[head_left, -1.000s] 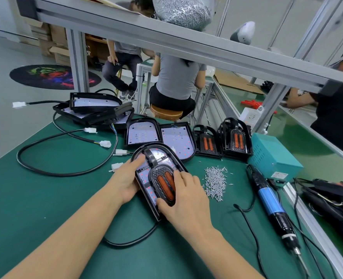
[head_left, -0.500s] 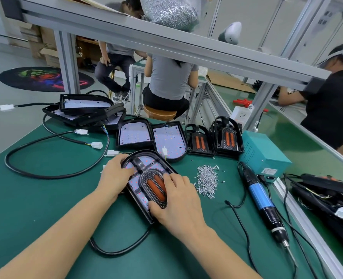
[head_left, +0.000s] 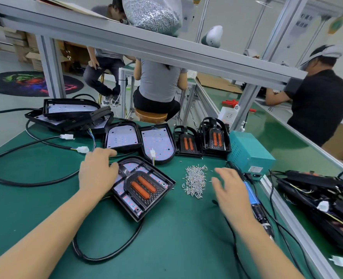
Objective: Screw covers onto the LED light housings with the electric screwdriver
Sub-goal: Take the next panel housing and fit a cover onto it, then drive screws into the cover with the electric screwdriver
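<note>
Though blurred, housing (head_left: 144, 188) between hands.

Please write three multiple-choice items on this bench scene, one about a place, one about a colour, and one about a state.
1. Where does the loose screw pile lie?
A. Between the near LED housing and the electric screwdriver
B. On the teal power box
C. Under the left forearm

2. What colour is the screwdriver's middle section?
A. Red
B. Blue
C. Yellow

3. What is the right hand doing?
A. Gripping a screw
B. Pressing on the cover
C. Spread open above the mat, holding nothing

Answers:
1 A, the screws sit on the green mat between those two.
2 B, the barrel shows blue beside the right hand.
3 C, its fingers are splayed near the screwdriver, while the left hand rests on the housing's edge.
</note>
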{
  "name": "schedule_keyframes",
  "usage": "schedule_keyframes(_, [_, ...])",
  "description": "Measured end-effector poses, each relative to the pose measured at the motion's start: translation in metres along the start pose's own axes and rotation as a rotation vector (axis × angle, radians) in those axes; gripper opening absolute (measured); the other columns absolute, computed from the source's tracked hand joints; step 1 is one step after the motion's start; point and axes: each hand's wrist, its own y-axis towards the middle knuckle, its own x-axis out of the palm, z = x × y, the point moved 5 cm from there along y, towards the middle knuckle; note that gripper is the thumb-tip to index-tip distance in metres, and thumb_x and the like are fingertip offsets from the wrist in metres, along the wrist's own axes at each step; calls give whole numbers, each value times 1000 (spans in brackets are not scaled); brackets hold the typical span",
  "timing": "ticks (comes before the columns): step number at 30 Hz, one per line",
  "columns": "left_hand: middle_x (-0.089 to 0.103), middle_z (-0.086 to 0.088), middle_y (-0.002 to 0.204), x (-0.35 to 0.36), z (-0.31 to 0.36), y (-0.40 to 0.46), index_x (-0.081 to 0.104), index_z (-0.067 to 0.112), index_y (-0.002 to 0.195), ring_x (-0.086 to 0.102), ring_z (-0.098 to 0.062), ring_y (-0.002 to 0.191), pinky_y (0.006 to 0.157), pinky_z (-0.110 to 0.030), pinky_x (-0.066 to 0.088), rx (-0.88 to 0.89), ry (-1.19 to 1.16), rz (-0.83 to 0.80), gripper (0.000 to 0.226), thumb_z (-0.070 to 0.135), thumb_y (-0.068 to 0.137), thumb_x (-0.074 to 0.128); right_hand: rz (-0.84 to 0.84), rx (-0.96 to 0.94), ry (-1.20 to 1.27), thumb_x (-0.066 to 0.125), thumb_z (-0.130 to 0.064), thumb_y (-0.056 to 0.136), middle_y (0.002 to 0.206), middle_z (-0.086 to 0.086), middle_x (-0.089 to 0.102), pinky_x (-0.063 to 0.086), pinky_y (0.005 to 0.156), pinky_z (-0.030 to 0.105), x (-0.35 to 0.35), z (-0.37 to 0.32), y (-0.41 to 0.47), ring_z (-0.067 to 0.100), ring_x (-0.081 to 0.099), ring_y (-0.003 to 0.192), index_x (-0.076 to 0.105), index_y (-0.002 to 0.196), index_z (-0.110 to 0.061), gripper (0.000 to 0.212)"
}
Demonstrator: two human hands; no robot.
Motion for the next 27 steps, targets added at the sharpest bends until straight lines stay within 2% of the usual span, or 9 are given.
schedule_keyframes(3, [69, -5, 100, -2, 50, -2, 71, 14, 100, 57, -29, 100, 87, -41, 45, 232, -91, 19, 21, 8, 83, 62, -15, 207, -175, 53, -17, 99, 133, 16, 52, 39, 96, 37, -17, 56, 14, 31, 49, 121, 55, 130, 0, 36])
schedule_keyframes(6, [70, 6, 90, 14, 106, -4, 72, 22, 88, 60, -18, 91, 86, -31, 43, 400, -101, -154, 14, 15, 84, 61, -105, 340, -293, 57, -25, 96, 118, 20, 55, 43, 83, 38, -19, 88, 19, 34, 51, 106, 55, 110, 0, 29])
schedule_keyframes(9, [69, 8, 87, 47, 147, -4, 70, 28, 84, 60, -17, 87, 86, -30, 35, 498, 150, -423, 19, 15, 84, 57, -214, 414, -383, 61, -37, 93, 118, 15, 55, 43, 79, 34, -13, 103, 21, 32, 53, 106, 50, 118, -5, 42])
schedule_keyframes(12, [50, 3, 60, 77, 160, -8, 53, 21, 64, 47, -21, 66, 94, -38, 30, 507, 383, -581, 22, 4, 78, 56, -231, 451, -354, 63, -36, 90, 118, 13, 56, 42, 74, 31, -10, 107, 23, 30, 57, 104, 46, 128, -7, 51])
schedule_keyframes(13, [43, 4, 56, 84, 160, -8, 47, 19, 59, 44, -21, 66, 100, -42, 27, 510, 471, -608, 26, 3, 76, 58, -231, 455, -349, 63, -36, 90, 119, 12, 56, 43, 74, 31, -9, 107, 25, 30, 57, 105, 44, 131, -8, 54])
schedule_keyframes(15, [45, 4, 59, 95, 157, -11, 44, 19, 57, 49, -22, 76, 107, -48, 20, 505, 598, -677, 32, 8, 76, 67, -232, 456, -342, 63, -37, 90, 127, 13, 55, 44, 79, 32, -8, 109, 27, 31, 56, 110, 37, 140, -10, 63])
schedule_keyframes(19, [64, -4, 90, 106, 153, -15, 44, 14, 64, 57, -25, 99, 108, -53, 17, 469, 699, -769, 38, 22, 72, 80, -229, 454, -349, 61, -42, 92, 138, 14, 51, 45, 85, 34, -6, 111, 31, 31, 55, 118, 26, 149, -12, 73])
schedule_keyframes(23, [62, -6, 112, 112, 153, -17, 53, 12, 99, 56, -27, 110, 105, -52, 23, 426, 737, -807, 41, 25, 72, 81, -245, 458, -370, 61, -41, 93, 133, 13, 54, 43, 78, 32, -6, 110, 36, 29, 57, 112, 28, 147, -12, 70])
schedule_keyframes(27, [62, -7, 116, 114, 150, -14, 57, 8, 116, 60, -30, 105, 80, -40, 46, 393, 688, -804, 53, 18, 70, 82, -257, 456, -359, 66, -33, 87, 106, 8, 56, 38, 66, 29, -8, 110, 38, 26, 52, 88, 40, 130, -10, 56])
